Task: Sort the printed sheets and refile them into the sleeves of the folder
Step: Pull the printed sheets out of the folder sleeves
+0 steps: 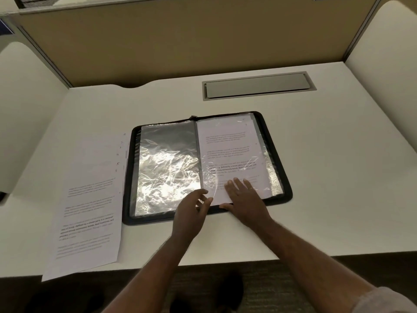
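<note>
Paper is going into plastic here: a printed sheet (228, 154) is lying on the right-hand page of the open folder (206, 168), which is sitting near the middle of the bench (316, 177), and it seems to be partway into the clear sleeve (268, 181) on that side. The right hand (242, 196) is pressing flat on the sheet's near end, fingers straight and spread, holding nothing. The left hand (191, 211) is pinching what looks like the sleeve's film at the near corner by the spine, fingers narrowly closed on it.

To do this well, I judge the left hand should be keeping the film lifted clear so the mouth stays open, while the right palm is pushing the sheet in evenly; a skewed push would likely be catching a corner and creasing the paper. The remaining sheets (88, 199) are waiting in a fanned stack just left of the folder, overhanging the bench's near edge.

Hard to read: glare on the left-hand empty sleeve (168, 168) is washing out its surface, and where film ends and paper begins under the fingers is unclear. The handwritten numbers on the stack's edges are faint, and the sheet's text is too small to read. How many sleeves lie beneath is hidden.
</note>
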A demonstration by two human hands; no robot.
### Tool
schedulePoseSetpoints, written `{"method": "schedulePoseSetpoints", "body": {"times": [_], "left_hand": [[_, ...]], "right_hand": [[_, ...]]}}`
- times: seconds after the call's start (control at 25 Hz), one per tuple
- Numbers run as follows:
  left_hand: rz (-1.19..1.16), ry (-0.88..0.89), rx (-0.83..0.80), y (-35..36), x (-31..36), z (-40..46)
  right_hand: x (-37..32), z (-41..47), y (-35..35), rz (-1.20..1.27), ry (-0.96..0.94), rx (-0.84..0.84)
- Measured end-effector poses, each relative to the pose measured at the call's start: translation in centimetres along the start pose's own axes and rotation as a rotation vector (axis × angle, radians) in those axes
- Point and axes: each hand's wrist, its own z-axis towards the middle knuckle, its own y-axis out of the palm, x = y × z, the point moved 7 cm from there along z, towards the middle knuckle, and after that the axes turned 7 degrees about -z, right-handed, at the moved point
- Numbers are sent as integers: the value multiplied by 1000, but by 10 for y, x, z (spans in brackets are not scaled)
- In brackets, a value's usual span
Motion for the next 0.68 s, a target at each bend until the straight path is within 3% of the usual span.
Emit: {"method": "schedulePoseSetpoints", "body": {"times": [0.24,0.48,0.68], "left_hand": [[-102,-84,-35,-8,-20,-37],[-184,-279,-134,4,-39,-66],[-717,-646,-165,28,-37,-95]], "right_hand": [[-14,-24,-15,-138,-210,196],[-23,-54,-52,-164,-236,192],[-52,-117,-79,-137,-170,167]]}}
